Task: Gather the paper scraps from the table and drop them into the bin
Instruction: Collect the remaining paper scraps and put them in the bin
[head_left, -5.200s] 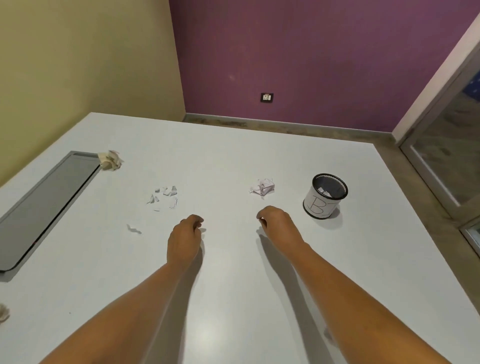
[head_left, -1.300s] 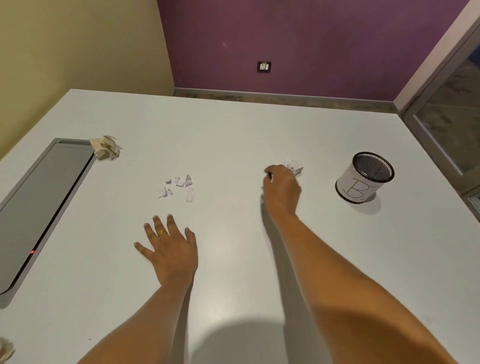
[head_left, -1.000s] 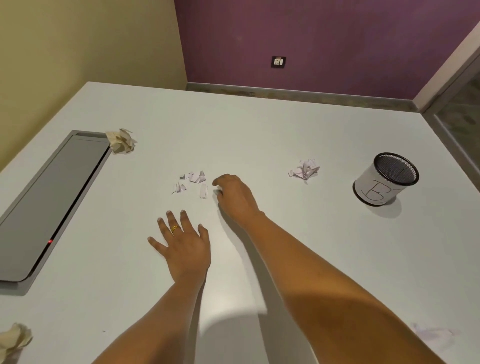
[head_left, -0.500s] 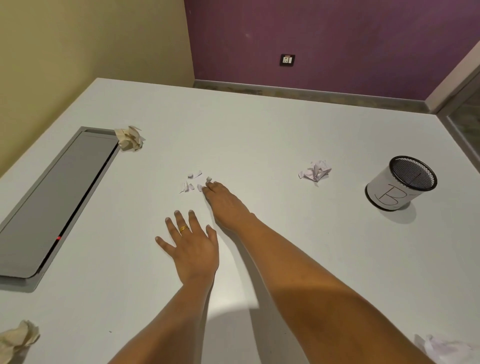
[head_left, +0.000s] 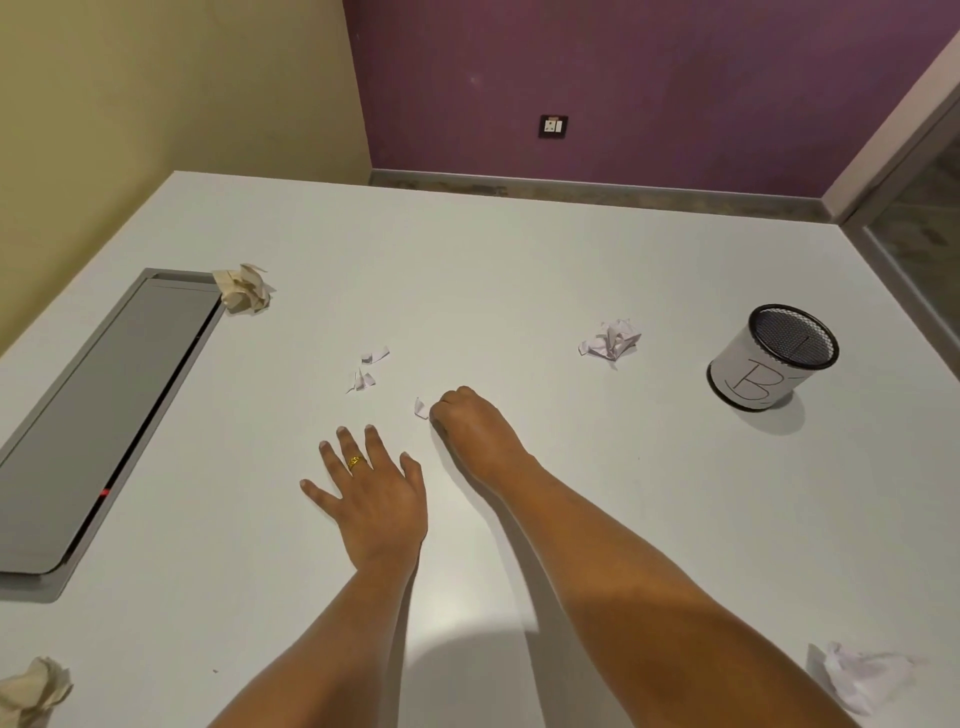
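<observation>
One small scrap (head_left: 422, 408) touches the curled fingertips of my right hand (head_left: 475, 431); whether I grip it I cannot tell. My left hand (head_left: 371, 499) lies flat on the bench (head_left: 467, 270), fingers spread, holding nothing. The bin (head_left: 740, 384) stands well apart on the right.

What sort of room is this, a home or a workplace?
Probably an office or meeting room: a big white table with a grey flap set into its top, a wall socket, and a glass partition at the right.
</observation>
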